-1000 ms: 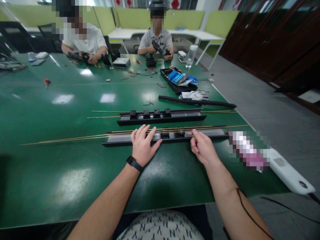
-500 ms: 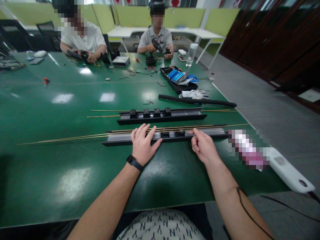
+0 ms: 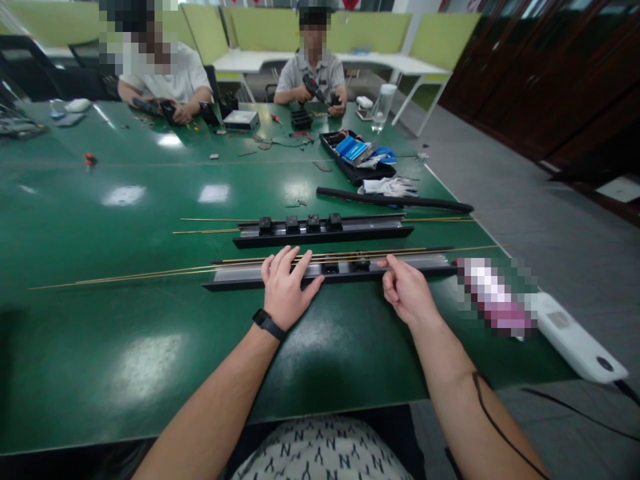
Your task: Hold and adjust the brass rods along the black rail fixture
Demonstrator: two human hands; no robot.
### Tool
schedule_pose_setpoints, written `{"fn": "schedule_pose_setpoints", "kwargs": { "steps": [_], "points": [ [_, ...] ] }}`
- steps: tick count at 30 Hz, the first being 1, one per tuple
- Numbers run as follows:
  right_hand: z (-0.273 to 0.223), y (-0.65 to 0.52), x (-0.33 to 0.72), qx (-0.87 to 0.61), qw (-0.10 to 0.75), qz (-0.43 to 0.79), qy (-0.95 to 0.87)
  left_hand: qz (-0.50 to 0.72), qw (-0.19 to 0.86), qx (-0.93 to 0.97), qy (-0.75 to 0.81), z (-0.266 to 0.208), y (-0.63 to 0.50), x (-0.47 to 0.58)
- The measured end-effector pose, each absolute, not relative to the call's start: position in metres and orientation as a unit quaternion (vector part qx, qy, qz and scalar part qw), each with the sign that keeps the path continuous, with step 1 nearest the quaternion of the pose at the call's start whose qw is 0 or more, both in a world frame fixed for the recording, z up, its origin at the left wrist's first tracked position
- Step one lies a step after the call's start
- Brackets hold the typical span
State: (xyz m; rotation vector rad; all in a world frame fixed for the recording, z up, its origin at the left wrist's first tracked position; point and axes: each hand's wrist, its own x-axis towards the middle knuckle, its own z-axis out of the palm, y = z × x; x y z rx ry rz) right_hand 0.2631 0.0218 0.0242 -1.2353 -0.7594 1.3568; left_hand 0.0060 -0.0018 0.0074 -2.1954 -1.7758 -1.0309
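My left hand (image 3: 287, 287), with a dark watch on its wrist, lies spread across the near black channel (image 3: 235, 283). Its fingers reach over several thin brass-coloured rods (image 3: 240, 261) running lengthwise along it. My right hand (image 3: 406, 283) is closed at the channel's right part, other fingers curled under and the index tip beside the rods; anything in its fingers is hidden. Between the hands, a black block (image 3: 361, 261) sits in the channel. Behind it lies a second black channel (image 3: 325, 237) holding several black blocks and thin rods.
A long black strip (image 3: 395, 199), white gloves (image 3: 385, 187) and a black tray (image 3: 356, 175) of blue items lie farther back. At right is a white device (image 3: 575, 337) with a cable. Two people sit across the green table (image 3: 150, 360), one with a power drill (image 3: 313, 88).
Both hands keep almost the same place and shape. The view has shifted very slightly; nothing is visibly picked up or let go.
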Motion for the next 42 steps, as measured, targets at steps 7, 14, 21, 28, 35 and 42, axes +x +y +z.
{"fn": "schedule_pose_setpoints", "kwargs": {
  "steps": [7,14,21,28,35,42],
  "points": [
    [0.0213,0.0233,0.2658,-0.524,0.556,0.561,-0.319,-0.342,0.064,-0.728,-0.591,0.0068,-0.0015,0.0059],
    [0.0223,0.0228,0.2646,-0.520,0.545,0.572,-0.324,-0.343,0.066,-0.727,-0.591,0.0055,-0.0013,0.0062],
    [0.0208,0.0239,0.2657,-0.521,0.555,0.569,-0.311,-0.343,0.061,-0.728,-0.591,0.0068,-0.0015,0.0054],
    [0.0225,0.0225,0.2654,-0.522,0.545,0.572,-0.320,-0.346,0.062,-0.727,-0.590,0.0070,-0.0014,0.0064],
    [0.0196,0.0227,0.2652,-0.514,0.540,0.580,-0.329,-0.346,0.066,-0.727,-0.590,0.0066,-0.0014,0.0059],
    [0.0237,0.0210,0.2621,-0.514,0.536,0.582,-0.332,-0.342,0.061,-0.728,-0.591,0.0065,-0.0015,0.0064]
  ]
}}
